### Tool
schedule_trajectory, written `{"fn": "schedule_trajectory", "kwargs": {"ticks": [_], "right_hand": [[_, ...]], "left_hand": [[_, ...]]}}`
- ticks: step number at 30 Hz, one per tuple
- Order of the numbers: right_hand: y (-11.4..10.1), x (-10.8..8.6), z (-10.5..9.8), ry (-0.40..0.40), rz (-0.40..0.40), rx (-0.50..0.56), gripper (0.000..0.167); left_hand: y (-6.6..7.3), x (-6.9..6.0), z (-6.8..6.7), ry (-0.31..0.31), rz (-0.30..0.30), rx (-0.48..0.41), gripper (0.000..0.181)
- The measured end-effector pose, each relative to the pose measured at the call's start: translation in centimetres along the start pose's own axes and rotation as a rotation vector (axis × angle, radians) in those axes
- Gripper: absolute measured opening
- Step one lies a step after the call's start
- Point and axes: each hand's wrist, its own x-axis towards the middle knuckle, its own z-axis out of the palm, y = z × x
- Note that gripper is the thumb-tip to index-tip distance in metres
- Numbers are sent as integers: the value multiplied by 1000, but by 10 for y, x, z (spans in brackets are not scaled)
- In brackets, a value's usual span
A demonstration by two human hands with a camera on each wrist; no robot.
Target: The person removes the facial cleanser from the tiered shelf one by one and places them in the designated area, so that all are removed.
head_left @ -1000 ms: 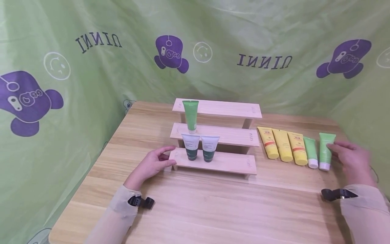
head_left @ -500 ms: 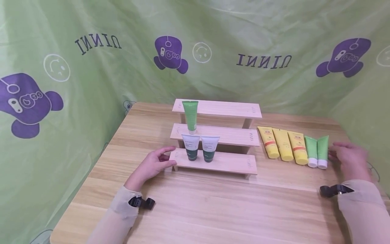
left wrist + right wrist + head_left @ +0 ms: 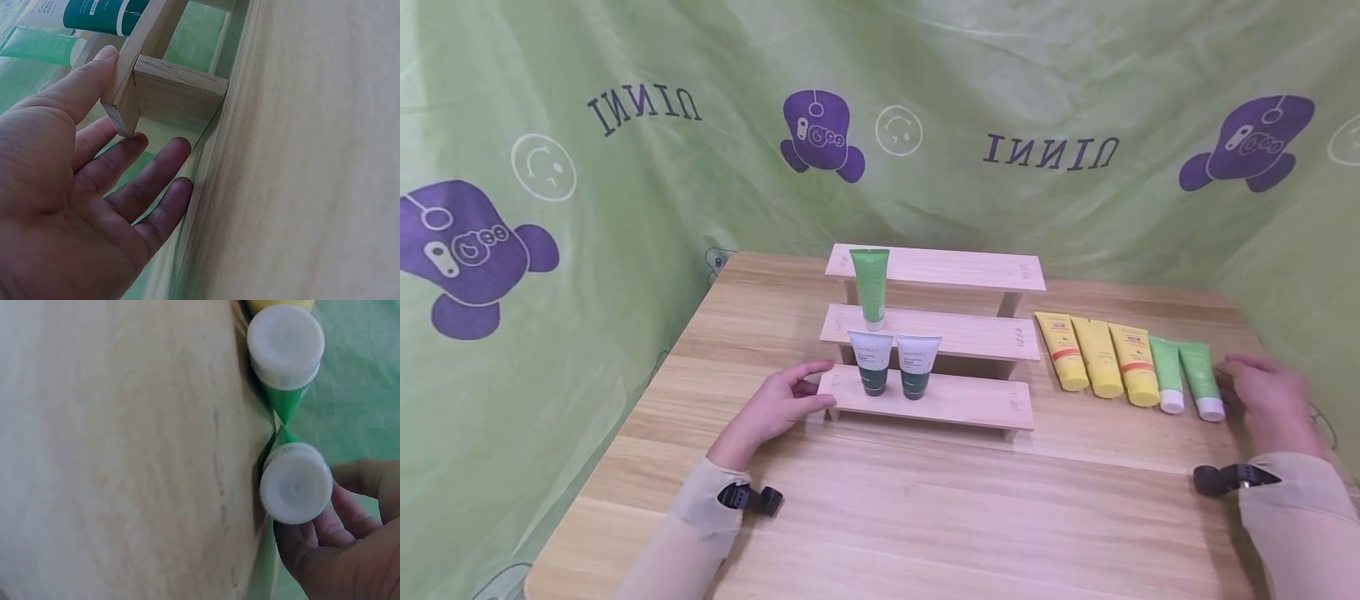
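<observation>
A three-step wooden stand is held at its lower left corner by my left hand. In the left wrist view, the thumb of that hand lies over the board's end, with fingers below. Two white-and-dark-green tubes stand on the bottom step; a green tube stands on the middle one. My right hand is just right of the outermost green tube, fingers loosely bent. The right wrist view shows that hand beside the tube's white cap; contact is unclear.
Three yellow tubes and a second light green tube lie in a row to the right of the stand. A green printed curtain hangs behind and around the wooden table.
My right hand has let go of the outermost green tube. That tube first leaned against its neighbour, and its cap end now lies farther right. The left hand has stayed on the stand.
</observation>
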Motion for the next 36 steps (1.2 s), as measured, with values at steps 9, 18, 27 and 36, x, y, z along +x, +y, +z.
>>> {"fn": "schedule_trajectory", "kwargs": {"ticks": [9, 18, 27, 36], "right_hand": [[-32, -27, 32, -9, -153, 61, 18], [-82, -80, 101, -129, -414, 180, 17], [-115, -144, 174, -298, -694, -6, 32], [-142, -185, 232, -573, -798, 144, 23]], "left_hand": [[-2, -2, 0, 11, 0, 29, 64], [0, -3, -1, 11, 14, 11, 63], [2, -4, -1, 11, 31, -12, 62], [2, -2, 0, 10, 27, 35, 62]]}}
